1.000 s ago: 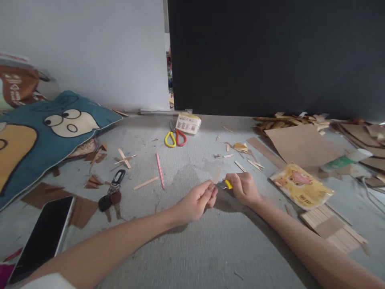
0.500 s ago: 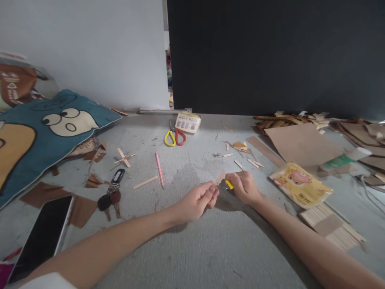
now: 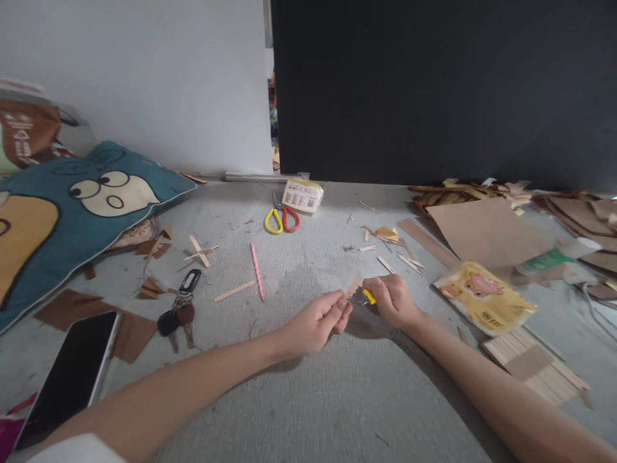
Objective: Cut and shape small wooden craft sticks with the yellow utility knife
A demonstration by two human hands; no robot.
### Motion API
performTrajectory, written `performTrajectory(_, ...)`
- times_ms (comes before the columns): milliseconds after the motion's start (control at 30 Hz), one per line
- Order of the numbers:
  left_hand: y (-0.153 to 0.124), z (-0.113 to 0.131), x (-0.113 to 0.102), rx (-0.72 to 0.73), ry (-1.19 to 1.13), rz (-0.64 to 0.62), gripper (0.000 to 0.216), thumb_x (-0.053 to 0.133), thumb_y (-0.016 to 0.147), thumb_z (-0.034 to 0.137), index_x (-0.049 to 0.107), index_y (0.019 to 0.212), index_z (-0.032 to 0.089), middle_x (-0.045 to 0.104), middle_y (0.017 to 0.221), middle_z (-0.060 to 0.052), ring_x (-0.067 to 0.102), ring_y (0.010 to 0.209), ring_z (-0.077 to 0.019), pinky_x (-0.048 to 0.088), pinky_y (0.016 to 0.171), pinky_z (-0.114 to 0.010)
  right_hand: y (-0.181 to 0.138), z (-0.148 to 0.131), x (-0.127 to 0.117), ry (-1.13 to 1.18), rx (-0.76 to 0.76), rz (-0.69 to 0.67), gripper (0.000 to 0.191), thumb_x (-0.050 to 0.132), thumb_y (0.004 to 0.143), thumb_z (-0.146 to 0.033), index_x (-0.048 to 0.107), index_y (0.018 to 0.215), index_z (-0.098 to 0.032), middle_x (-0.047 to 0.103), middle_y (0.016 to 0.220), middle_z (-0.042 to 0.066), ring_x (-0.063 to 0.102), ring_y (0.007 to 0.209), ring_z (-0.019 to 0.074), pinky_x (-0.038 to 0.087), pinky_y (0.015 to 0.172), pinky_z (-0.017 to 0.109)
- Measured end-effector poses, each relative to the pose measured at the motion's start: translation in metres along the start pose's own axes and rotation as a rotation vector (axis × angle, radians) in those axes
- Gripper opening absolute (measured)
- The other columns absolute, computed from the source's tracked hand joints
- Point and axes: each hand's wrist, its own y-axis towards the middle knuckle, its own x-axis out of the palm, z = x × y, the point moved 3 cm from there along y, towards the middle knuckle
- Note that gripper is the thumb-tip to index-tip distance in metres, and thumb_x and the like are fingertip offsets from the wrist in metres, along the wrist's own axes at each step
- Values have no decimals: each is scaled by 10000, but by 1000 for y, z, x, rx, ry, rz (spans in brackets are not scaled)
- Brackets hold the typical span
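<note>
Wooden stick (image 3: pixel 355 283) sat pinched between the thumb and fingertips of the left hand (image 3: pixel 315 321), just above the grey floor (image 3: pixel 308 399), its long axis tilted up and away to the right. The right hand (image 3: pixel 393 299) was closed around a yellow cutter (image 3: pixel 368 296), just right of the stick, its tip pointing left at the stick's lower end. Whether blade and wood touched was too small to tell. Scissors (image 3: pixel 281 220) lay well apart, farther back.

yellow-handled cutter (image 3: pixel 368 296), pale wooden stick (image 3: pixel 354 285), pink striped pencil (image 3: pixel 256 271), yellow-and-red scissors (image 3: pixel 281 220), teal cushion (image 3: pixel 72 212)
</note>
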Motion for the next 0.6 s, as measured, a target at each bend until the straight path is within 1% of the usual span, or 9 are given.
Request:
performTrajectory(200, 1, -2, 1, 3, -19, 0, 483, 358, 1034, 667, 328, 807, 241, 317, 683, 76, 300, 610, -115, 261, 609, -299, 1, 1, 1, -14, -7, -23, 643, 174, 1108, -523, 415, 585, -238, 408, 448, -19, 372, 404, 128, 271, 487, 303)
performTrajectory(433, -1, -2, -1, 1, -3, -78, 418, 337, 1074, 562, 339, 811, 237, 335, 691, 70, 300, 608, -118, 267, 626, -310, 2, -1, 0, -34, -15, -45, 649, 153, 1106, -542, 404, 591, -238, 415, 451, -19, 379, 408, 128, 263, 493, 307)
performTrajectory(500, -1, -2, -1, 1, 9, -79, 411, 329, 1079, 546, 339, 810, 236, 335, 693, 67, 303, 612, -121, 265, 632, -314, 2, -2, 0, -36, -15, -53, 646, 151, 1107, -540, 397, 591, -238, 412, 451, -21, 379, 408, 127, 269, 492, 302)
performTrajectory(600, -1, -4, -1, -7, 25, -60, 425, 336, 1070, 572, 344, 811, 235, 337, 692, 63, 301, 615, -124, 258, 629, -314, 2, -4, 1, -43, -6, -60, 641, 148, 1109, -532, 390, 593, -238, 409, 453, -23, 377, 408, 125, 274, 489, 295)
